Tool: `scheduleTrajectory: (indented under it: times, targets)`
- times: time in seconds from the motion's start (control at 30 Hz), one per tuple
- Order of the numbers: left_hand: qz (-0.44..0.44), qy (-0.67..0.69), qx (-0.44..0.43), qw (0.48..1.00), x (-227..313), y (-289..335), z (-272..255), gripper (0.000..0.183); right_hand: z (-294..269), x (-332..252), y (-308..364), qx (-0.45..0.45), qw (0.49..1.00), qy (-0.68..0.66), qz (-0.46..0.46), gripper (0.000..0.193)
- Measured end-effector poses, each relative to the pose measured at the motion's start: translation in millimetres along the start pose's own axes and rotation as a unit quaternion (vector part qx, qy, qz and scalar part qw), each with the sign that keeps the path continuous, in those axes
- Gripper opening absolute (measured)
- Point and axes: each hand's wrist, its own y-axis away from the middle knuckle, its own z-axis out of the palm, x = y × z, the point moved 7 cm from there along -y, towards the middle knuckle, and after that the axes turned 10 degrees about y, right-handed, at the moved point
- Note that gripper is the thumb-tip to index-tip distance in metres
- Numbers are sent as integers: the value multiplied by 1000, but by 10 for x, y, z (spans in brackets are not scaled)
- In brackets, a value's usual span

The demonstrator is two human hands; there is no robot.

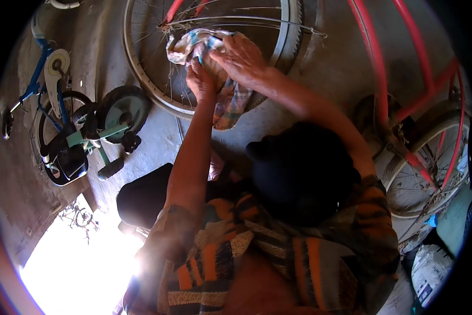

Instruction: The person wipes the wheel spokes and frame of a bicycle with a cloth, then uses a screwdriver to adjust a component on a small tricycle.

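Observation:
A patterned cloth (229, 111), pale with pink and blue-green patches, is bunched up against the spokes of a bicycle wheel (132, 62) and hangs down past its near rim. My left hand (200, 81) pinches the cloth from the near side, thumb raised. Just to its right, my right hand (241, 60) is bent over the cloth's upper part, gripping it with the fingers toward the left. The hands almost meet. Folds of cloth hide some fingertips and part of the spokes. Thin metal rods (241, 18) cross the wheel above the hands.
Red bicycle frame tubes (375, 58) and another wheel (390, 181) stand at the right. A small blue bicycle (43, 68) and a green-framed wheeled piece (83, 135) are at the left. A white sack (430, 270) lies lower right. Bright light enters lower left.

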Motion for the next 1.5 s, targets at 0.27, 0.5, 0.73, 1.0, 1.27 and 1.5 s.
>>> scheduleTrajectory:
  times: [0.27,0.5,0.73,1.0,1.27,1.5]
  targets:
    - [46,94,20,994,104,-832,85,39,-73,101,-130,34,996,-36,70,19]
    - [132,-5,70,989,71,-138,-81,31,-49,40,-140,7,1000,-22,-11,17]
    - [29,192,87,977,78,38,-125,27,-193,-26,-50,17,1000,4,-21,30]
    - [128,279,245,920,587,-257,-845,27,-395,-259,-71,101,992,13,-74,20]
    - [119,-198,-62,971,625,-1110,-491,33,-217,-321,-105,86,992,34,-89,15]
    - [327,-340,65,880,610,-820,-259,30,-26,-270,-3,0,996,26,-88,11]
